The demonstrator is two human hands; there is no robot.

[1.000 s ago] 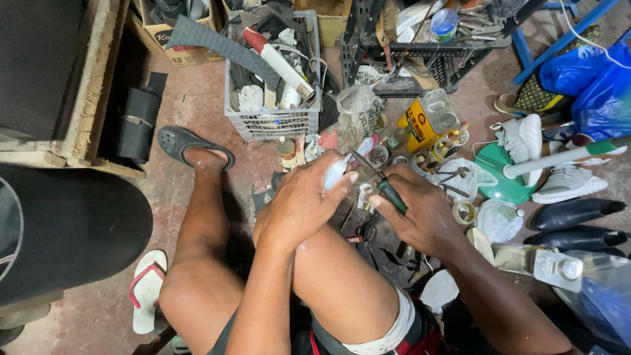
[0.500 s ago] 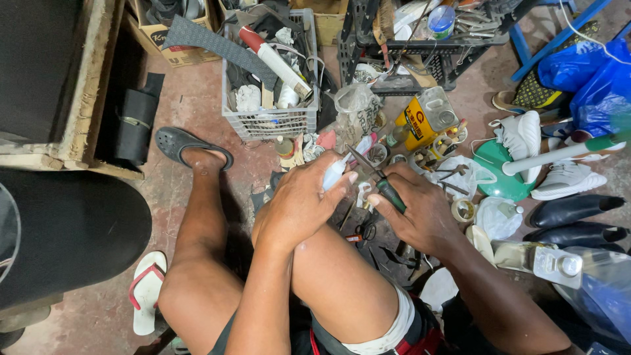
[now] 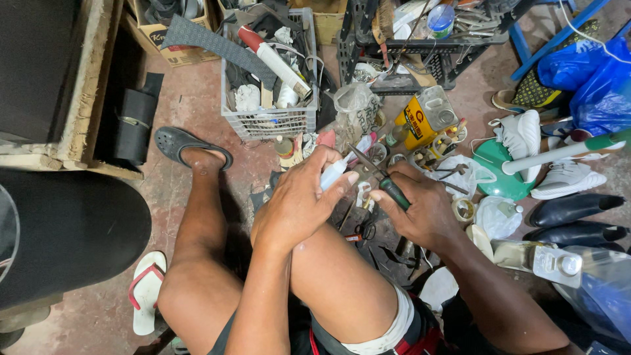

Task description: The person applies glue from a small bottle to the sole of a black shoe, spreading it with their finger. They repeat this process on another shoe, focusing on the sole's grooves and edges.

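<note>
I sit on a low seat with my bare knees in front of me. My left hand (image 3: 299, 197) grips a small white tube (image 3: 334, 174) with its tip pointing right. My right hand (image 3: 420, 210) holds a tool with a green and black handle (image 3: 393, 192), whose thin metal tip (image 3: 360, 161) points up-left, right beside the tube's end. Both hands meet above my right knee, over a pile of small tools and scraps on the floor.
A grey plastic crate (image 3: 273, 121) of tubes and rags stands ahead, a yellow can (image 3: 420, 118) and small jars to its right. White sneakers (image 3: 526, 138), black shoes (image 3: 572, 210) and blue bags (image 3: 591, 79) lie at right. A black sandal (image 3: 177, 141) is on my left foot.
Both hands stay together with the tube and tool; they have barely shifted. The view has moved slightly.
</note>
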